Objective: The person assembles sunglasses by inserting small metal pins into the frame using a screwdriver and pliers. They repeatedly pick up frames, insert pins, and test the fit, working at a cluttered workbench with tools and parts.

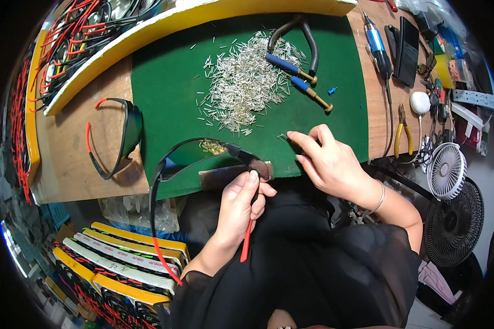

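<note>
Just below centre, at six o'clock, I see the left hand [239,203] pinching the black glasses [192,154] near a hinge, their lenses reaching toward nine. At three o'clock, the right hand's [335,167] thumb and forefinger are parted, nothing visibly between them, the index tip just beside a few loose pins [281,137]. I judge this a pin-picking step; it calls for a fine fingertip pinch and a steady frame. The glasses look like smooth, curved plastic with red temple tips [246,244]. At twelve, shiny, slender metal pins form a heap [244,82] on the matte green mat [167,82]; at one lie blue-handled, brassy-ended tools [313,94].
</note>
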`<action>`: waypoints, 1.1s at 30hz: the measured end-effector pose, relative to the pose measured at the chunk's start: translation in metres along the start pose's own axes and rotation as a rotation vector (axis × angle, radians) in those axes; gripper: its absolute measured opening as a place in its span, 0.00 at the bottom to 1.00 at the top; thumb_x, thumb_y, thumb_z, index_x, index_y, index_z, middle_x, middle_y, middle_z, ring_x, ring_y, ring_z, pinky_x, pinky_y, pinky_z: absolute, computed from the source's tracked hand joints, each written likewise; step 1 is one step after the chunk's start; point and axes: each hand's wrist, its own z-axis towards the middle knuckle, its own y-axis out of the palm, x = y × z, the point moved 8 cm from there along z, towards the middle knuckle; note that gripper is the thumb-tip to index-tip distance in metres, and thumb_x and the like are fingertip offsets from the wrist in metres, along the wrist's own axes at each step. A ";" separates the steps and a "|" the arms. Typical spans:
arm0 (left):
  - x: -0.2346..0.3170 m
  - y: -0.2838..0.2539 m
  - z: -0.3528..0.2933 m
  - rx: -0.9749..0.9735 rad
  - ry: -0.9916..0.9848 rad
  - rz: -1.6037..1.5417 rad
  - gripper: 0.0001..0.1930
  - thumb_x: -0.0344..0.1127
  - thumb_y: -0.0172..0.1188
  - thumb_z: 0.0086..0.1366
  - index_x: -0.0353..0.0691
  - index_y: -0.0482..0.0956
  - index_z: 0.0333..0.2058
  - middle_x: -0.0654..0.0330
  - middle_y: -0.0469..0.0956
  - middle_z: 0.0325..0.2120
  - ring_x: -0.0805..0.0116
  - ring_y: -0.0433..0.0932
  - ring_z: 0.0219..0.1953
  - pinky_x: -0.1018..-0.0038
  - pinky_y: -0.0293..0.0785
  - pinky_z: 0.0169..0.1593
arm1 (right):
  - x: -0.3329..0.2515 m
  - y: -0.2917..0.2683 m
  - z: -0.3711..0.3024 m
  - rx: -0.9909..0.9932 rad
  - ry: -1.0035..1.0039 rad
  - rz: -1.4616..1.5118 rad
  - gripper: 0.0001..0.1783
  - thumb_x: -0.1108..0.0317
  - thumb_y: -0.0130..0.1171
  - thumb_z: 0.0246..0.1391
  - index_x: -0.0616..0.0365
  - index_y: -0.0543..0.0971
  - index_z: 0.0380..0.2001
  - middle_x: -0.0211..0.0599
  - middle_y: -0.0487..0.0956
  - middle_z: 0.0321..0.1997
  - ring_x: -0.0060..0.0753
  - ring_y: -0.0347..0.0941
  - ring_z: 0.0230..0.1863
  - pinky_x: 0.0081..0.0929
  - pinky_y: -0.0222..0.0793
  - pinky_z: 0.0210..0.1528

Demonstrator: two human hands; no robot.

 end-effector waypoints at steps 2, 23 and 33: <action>0.001 -0.003 0.000 -0.004 -0.004 -0.003 0.14 0.42 0.43 0.66 0.36 0.68 0.31 0.58 0.74 0.23 0.83 0.59 0.12 0.88 0.54 0.15 | 0.004 -0.003 0.003 0.028 0.000 0.014 0.18 0.70 0.53 0.47 0.57 0.69 0.44 0.42 0.64 0.31 0.41 0.70 0.25 0.33 0.69 0.26; 0.033 0.031 0.027 0.001 0.148 0.161 0.15 0.41 0.43 0.66 0.33 0.69 0.38 0.60 0.74 0.22 0.85 0.57 0.11 0.88 0.53 0.14 | 0.024 -0.024 0.026 0.044 0.082 -0.045 0.20 0.69 0.53 0.48 0.54 0.67 0.47 0.44 0.65 0.33 0.42 0.71 0.27 0.33 0.70 0.27; 0.004 0.006 0.012 0.049 0.020 0.176 0.13 0.40 0.42 0.67 0.33 0.66 0.35 0.60 0.73 0.20 0.83 0.57 0.10 0.87 0.53 0.14 | 0.023 -0.017 0.034 0.213 0.089 -0.201 0.19 0.72 0.54 0.45 0.54 0.71 0.45 0.41 0.66 0.32 0.38 0.71 0.24 0.29 0.69 0.23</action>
